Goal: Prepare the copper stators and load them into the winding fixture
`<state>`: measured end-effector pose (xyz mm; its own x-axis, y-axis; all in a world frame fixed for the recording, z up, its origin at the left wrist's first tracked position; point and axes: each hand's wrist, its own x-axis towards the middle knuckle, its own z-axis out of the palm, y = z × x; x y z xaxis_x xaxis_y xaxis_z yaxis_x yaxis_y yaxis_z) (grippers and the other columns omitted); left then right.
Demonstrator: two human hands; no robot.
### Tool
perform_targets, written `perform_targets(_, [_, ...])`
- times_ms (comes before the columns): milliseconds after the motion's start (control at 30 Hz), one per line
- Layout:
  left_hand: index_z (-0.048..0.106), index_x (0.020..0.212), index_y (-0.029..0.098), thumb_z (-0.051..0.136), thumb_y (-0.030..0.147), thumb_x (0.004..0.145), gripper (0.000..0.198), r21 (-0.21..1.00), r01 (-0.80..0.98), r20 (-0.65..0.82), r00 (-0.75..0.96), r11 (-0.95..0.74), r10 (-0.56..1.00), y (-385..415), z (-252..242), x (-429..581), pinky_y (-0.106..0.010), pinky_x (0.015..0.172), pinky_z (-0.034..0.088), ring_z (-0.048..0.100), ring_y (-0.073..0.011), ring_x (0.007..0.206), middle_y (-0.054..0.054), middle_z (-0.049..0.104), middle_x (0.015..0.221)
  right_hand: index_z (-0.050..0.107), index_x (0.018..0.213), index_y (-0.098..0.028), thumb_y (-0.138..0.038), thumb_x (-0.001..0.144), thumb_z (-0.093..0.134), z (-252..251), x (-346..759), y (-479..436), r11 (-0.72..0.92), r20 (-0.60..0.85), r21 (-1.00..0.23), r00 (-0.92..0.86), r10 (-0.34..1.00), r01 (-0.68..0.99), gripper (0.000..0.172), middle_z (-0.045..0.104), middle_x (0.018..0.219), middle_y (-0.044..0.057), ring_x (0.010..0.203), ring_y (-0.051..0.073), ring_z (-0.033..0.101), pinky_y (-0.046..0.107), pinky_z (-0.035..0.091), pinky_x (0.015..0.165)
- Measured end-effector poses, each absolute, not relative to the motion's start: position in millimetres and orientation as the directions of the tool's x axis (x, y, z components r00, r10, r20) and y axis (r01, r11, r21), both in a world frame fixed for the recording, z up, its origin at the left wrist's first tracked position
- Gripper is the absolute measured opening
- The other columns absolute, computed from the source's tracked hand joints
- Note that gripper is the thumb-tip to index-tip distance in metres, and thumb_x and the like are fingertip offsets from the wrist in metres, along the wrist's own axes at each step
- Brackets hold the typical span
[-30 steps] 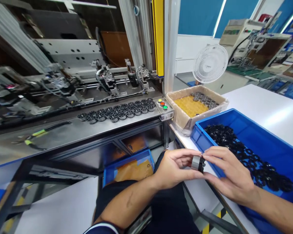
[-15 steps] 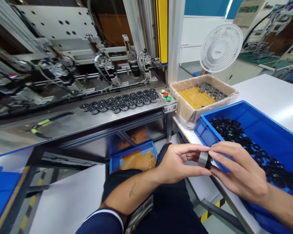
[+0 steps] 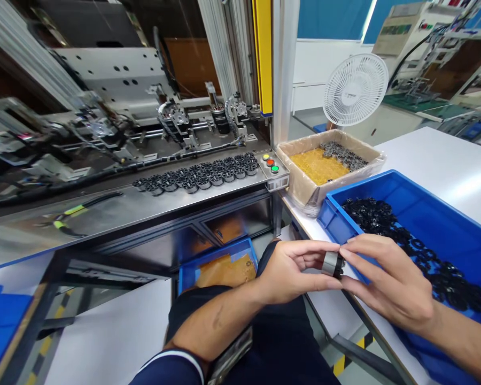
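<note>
Above my lap, a small round stator core (image 3: 329, 264), grey metal with a black toothed plastic end piece (image 3: 339, 266), is held between both hands. My left hand (image 3: 291, 270) is closed around the metal side, thumb below and fingers above. From the right, the fingertips of my right hand (image 3: 388, 280) pinch the black end. Part of the core's face is hidden by the fingers. Beside my right hand stands a blue bin (image 3: 444, 214) holding many black plastic pieces (image 3: 371, 214).
Rows of black-ended cores (image 3: 202, 176) stand on the machine's metal ledge, near pliers (image 3: 70, 214) and a button box (image 3: 274, 179). A lined carton (image 3: 304, 195) holds grey cores. A white fan (image 3: 355, 91) stands behind, and a blue tray (image 3: 184, 278) lies below the ledge.
The view has tilted slightly, so the surroundings sit a little lower. Both hands keep the same grip on the core, with only a slight shift.
</note>
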<state>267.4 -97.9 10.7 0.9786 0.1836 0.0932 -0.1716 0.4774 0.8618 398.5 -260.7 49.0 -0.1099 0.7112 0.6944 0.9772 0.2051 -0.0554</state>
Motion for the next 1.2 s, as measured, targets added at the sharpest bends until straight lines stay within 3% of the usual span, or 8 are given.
perform_targets(200, [0.074, 0.113, 0.012, 0.095, 0.024, 0.057, 0.062, 0.881, -0.101, 0.025, 0.985, 0.463, 0.168, -97, 7, 268, -0.037, 0.091, 0.060, 0.076, -0.0234, 0.089, -0.011, 0.079, 0.100, 0.062, 0.120, -0.017, -0.026, 0.088, 0.073, 48, 403, -261, 0.195, 0.706, 0.004, -0.141, 0.694, 0.981, 0.035, 0.070, 0.103, 0.011, 0.097, 0.026, 0.068, 0.041, 0.060, 0.080])
perform_targets(467, [0.078, 0.108, 0.019, 0.095, 0.016, 0.055, 0.055, 0.907, -0.105, 0.010, 0.974, 0.408, 0.228, -98, 3, 268, -0.029, 0.079, 0.062, 0.076, -0.0217, 0.085, -0.008, 0.081, 0.095, 0.063, 0.102, -0.007, -0.028, 0.098, 0.057, 52, 403, -258, 0.279, 0.727, 0.035, -0.216, 0.652, 0.960, 0.023, 0.070, 0.099, 0.018, 0.096, 0.026, 0.067, 0.042, 0.060, 0.081])
perform_targets(600, [0.075, 0.117, 0.021, 0.090, 0.024, 0.067, 0.053, 0.944, -0.118, 0.036, 0.965, 0.309, 0.260, -109, 2, 264, -0.029, 0.081, 0.061, 0.075, -0.0206, 0.085, -0.007, 0.080, 0.097, 0.063, 0.095, -0.008, -0.028, 0.101, 0.050, 49, 400, -259, 0.249, 0.740, 0.036, -0.194, 0.644, 0.968, 0.024, 0.070, 0.095, 0.016, 0.093, 0.025, 0.067, 0.040, 0.060, 0.079])
perform_targets(733, [0.065, 0.133, 0.024, 0.068, 0.032, 0.091, 0.043, 0.968, -0.120, 0.087, 0.984, 0.220, 0.154, -116, 6, 259, -0.033, 0.095, 0.056, 0.071, -0.0232, 0.104, -0.010, 0.075, 0.115, 0.064, 0.105, -0.009, -0.049, 0.090, 0.068, 46, 403, -257, 0.232, 0.772, -0.137, -0.043, 0.635, 0.963, 0.042, 0.069, 0.103, 0.017, 0.097, 0.024, 0.066, 0.041, 0.059, 0.082])
perform_targets(800, [0.065, 0.133, 0.025, 0.063, 0.033, 0.094, 0.040, 0.979, -0.121, 0.103, 0.988, 0.166, 0.112, -115, 7, 262, -0.033, 0.095, 0.056, 0.068, -0.0249, 0.112, -0.011, 0.069, 0.128, 0.065, 0.109, -0.009, -0.055, 0.082, 0.074, 46, 419, -259, 0.251, 0.734, -0.277, 0.036, 0.679, 0.927, 0.053, 0.069, 0.106, 0.017, 0.098, 0.023, 0.067, 0.038, 0.059, 0.084])
perform_targets(867, [0.067, 0.129, 0.024, 0.064, 0.033, 0.093, 0.038, 0.984, -0.144, 0.128, 0.981, 0.105, 0.145, -108, 6, 268, -0.031, 0.088, 0.057, 0.068, -0.0233, 0.105, -0.012, 0.065, 0.133, 0.066, 0.109, -0.011, -0.054, 0.086, 0.070, 44, 449, -264, 0.168, 0.656, -0.324, 0.094, 0.749, 0.931, 0.049, 0.070, 0.104, 0.010, 0.093, 0.017, 0.069, 0.029, 0.059, 0.083])
perform_targets(1000, [0.068, 0.124, 0.015, 0.068, 0.036, 0.089, 0.041, 0.992, -0.109, 0.081, 0.942, 0.070, 0.327, -88, -1, 285, -0.030, 0.079, 0.058, 0.070, -0.0198, 0.087, -0.012, 0.072, 0.112, 0.069, 0.102, -0.009, -0.043, 0.103, 0.041, 17, 530, -281, -0.164, 0.637, -0.194, 0.252, 0.729, 0.967, 0.044, 0.069, 0.092, 0.004, 0.078, 0.010, 0.068, 0.021, 0.056, 0.071])
perform_targets(1200, [0.071, 0.115, 0.015, 0.081, 0.037, 0.076, 0.046, 0.997, -0.071, 0.072, 0.923, -0.016, 0.378, -84, -4, 289, -0.023, 0.068, 0.051, 0.062, -0.0137, 0.077, -0.008, 0.069, 0.101, 0.065, 0.101, -0.014, -0.036, 0.102, 0.055, -55, 572, -279, -0.196, 0.673, -0.053, 0.180, 0.717, 0.979, 0.024, 0.066, 0.083, 0.000, 0.062, 0.008, 0.061, 0.021, 0.054, 0.055])
